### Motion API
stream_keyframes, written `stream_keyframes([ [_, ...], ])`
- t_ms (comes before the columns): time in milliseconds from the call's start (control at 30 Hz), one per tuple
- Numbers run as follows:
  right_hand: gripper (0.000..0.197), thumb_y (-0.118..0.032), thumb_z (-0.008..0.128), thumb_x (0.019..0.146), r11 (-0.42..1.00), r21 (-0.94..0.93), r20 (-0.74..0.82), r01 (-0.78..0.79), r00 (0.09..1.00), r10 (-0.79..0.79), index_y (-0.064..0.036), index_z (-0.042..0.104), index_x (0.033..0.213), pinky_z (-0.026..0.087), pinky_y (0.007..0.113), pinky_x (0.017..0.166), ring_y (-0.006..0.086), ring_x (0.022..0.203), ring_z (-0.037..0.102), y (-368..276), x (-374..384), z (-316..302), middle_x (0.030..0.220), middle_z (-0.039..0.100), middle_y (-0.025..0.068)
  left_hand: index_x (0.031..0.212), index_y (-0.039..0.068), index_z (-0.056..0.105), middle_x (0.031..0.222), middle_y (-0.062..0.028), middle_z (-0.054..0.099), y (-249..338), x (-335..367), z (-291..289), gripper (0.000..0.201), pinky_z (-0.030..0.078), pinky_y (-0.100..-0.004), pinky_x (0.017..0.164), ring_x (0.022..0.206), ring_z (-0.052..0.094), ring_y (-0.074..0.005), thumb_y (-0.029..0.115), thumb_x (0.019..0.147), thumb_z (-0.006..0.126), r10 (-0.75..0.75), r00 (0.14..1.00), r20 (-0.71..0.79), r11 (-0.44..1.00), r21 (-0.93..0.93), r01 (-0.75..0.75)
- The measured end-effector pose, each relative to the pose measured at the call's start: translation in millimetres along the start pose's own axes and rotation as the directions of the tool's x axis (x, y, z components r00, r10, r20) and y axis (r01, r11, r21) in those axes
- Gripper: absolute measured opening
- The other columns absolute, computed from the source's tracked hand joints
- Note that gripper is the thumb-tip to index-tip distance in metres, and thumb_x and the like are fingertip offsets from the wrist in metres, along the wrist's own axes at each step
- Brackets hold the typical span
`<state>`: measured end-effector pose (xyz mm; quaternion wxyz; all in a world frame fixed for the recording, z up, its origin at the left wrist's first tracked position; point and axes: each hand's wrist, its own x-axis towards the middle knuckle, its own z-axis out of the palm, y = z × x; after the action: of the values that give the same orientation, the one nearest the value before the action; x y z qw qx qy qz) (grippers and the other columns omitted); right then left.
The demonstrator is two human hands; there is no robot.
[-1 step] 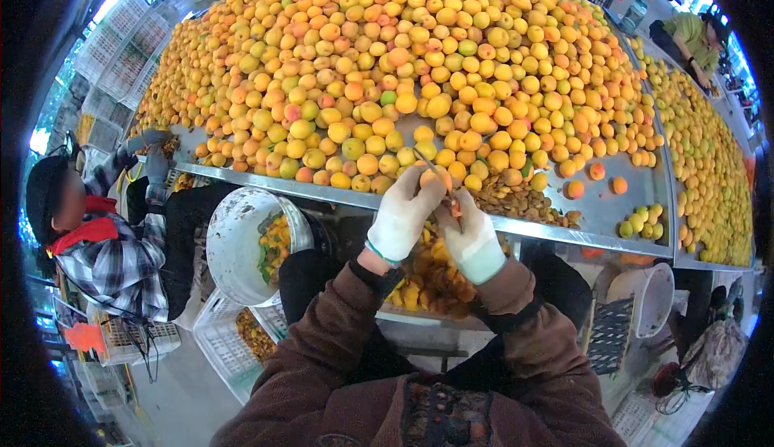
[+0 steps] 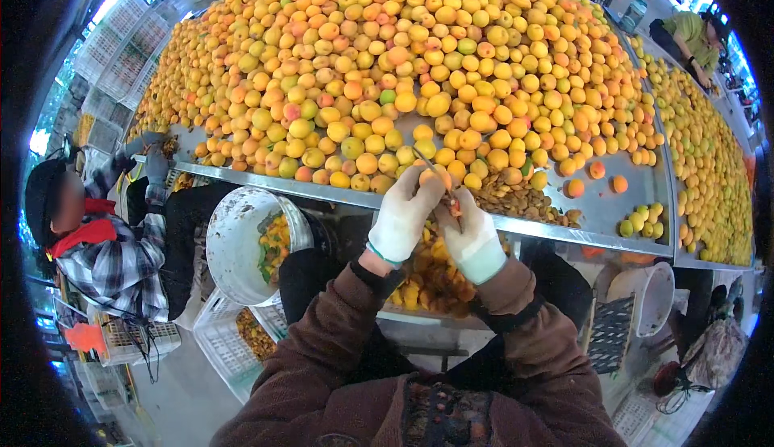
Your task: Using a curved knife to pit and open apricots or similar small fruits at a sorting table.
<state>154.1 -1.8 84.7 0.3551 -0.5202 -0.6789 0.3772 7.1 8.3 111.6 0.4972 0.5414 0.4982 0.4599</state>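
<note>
My left hand [image 2: 403, 220], in a white glove, is closed around an orange-yellow apricot [image 2: 438, 178] at the table's near edge. My right hand [image 2: 471, 241], gloved the same way, is closed on a small knife [image 2: 423, 158]; its thin blade crosses the apricot and its handle is mostly hidden by the fingers. Something reddish shows between the two hands, too small to make out. Just beyond them lies a great heap of whole apricots [image 2: 387, 60] and a patch of brown pits [image 2: 516, 197]. Below the hands, cut apricot pieces [image 2: 435, 278] lie between my knees.
The metal table [image 2: 605, 225] has a raised front rim. At left stand a white bucket [image 2: 230, 245] holding fruit scraps and a white crate [image 2: 222, 338]. A co-worker [image 2: 113, 245] sits beyond the bucket. To the right are another bucket [image 2: 653, 298] and a dark crate [image 2: 610, 334].
</note>
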Motion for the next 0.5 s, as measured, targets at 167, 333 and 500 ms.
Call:
stream_keyframes([
  [167,0.027,-0.013,0.062,0.083,0.961,-0.270,-0.037,0.058,0.997,-0.070,-0.0028,0.048,0.103,0.050,0.050,0.061,0.0435,0.075,0.063,-7.3,-2.0,0.2,0.077,0.062,0.0240,0.124,-0.004,0.042,0.099,-0.0137,0.064,-29.9,-10.5,11.8,0.033,0.050,-0.0347,0.081,0.093,0.064,-0.0270,-0.003,0.092,0.051,0.297,0.951,-0.083,0.883,0.403,-0.241],
  [333,0.027,-0.012,0.066,0.081,0.961,-0.251,-0.004,0.119,0.992,-0.124,-0.0028,0.049,0.101,0.051,0.048,0.063,0.0431,0.077,0.063,6.6,0.9,2.7,0.082,0.063,0.0233,0.129,-0.005,0.036,0.103,-0.0176,0.065,-35.3,-10.4,15.4,0.038,0.051,-0.0354,0.081,0.096,0.064,-0.0329,-0.006,0.091,0.042,0.242,0.964,-0.108,0.926,0.323,-0.196],
  [500,0.036,-0.018,0.070,0.084,0.994,-0.008,-0.181,0.108,0.978,-0.107,-0.0036,0.053,0.112,0.054,0.039,0.070,0.0370,0.082,0.068,-3.3,5.1,-8.0,0.088,0.067,0.0200,0.130,-0.006,0.040,0.111,-0.0207,0.062,-28.6,-11.6,8.5,0.042,0.051,-0.0372,0.082,0.097,0.065,-0.0344,-0.010,0.088,0.039,0.289,0.956,-0.048,0.888,0.387,-0.249],
])
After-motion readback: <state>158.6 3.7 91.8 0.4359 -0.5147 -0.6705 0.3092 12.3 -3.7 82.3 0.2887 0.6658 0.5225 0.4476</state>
